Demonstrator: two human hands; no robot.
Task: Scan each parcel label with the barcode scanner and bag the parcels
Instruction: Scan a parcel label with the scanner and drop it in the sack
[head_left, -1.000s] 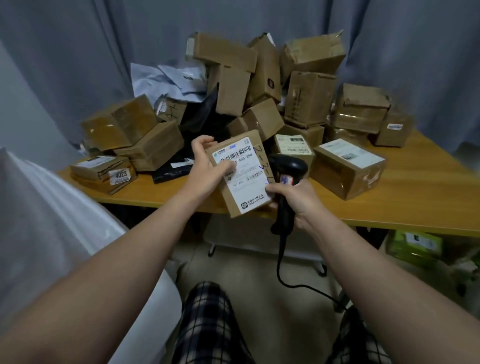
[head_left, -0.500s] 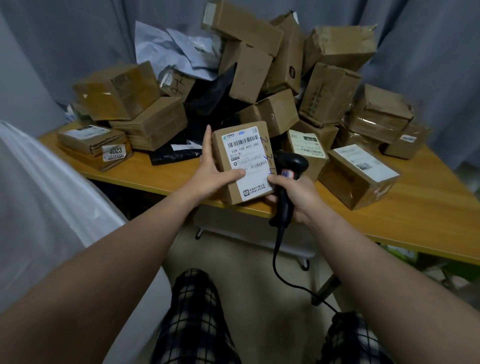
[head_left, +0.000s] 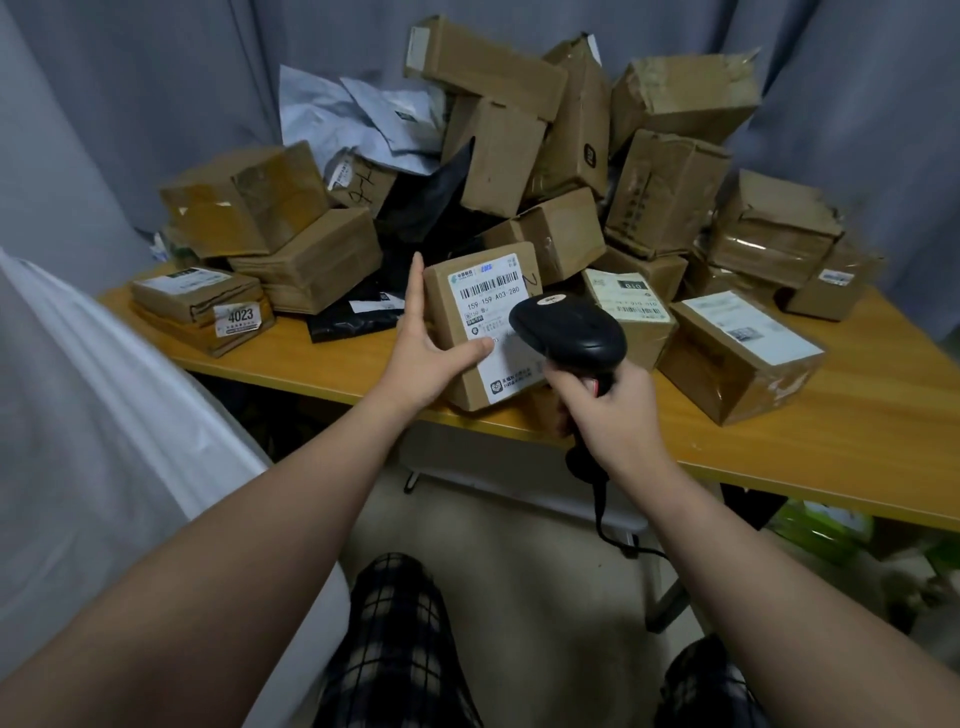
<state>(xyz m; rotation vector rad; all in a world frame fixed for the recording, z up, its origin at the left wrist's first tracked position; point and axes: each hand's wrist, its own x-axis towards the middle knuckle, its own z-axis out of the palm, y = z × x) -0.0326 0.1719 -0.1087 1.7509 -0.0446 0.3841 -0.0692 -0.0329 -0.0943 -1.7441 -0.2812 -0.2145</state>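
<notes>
Wooden desk (head_left: 857, 441) buried in boxes; left hand (head_left: 427, 358) fingers clamped on parcel (head_left: 467, 332), right hand (head_left: 610, 415) fingers wrapped round scanner (head_left: 569, 332).

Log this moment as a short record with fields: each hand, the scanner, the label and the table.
left hand: holds the parcel upright at the table's near edge
right hand: grips the barcode scanner by its handle
scanner head: in front of the parcel's label, covering part
label text: 159 159 A03 280
table: piled cardboard boxes, grey mailers
</notes>
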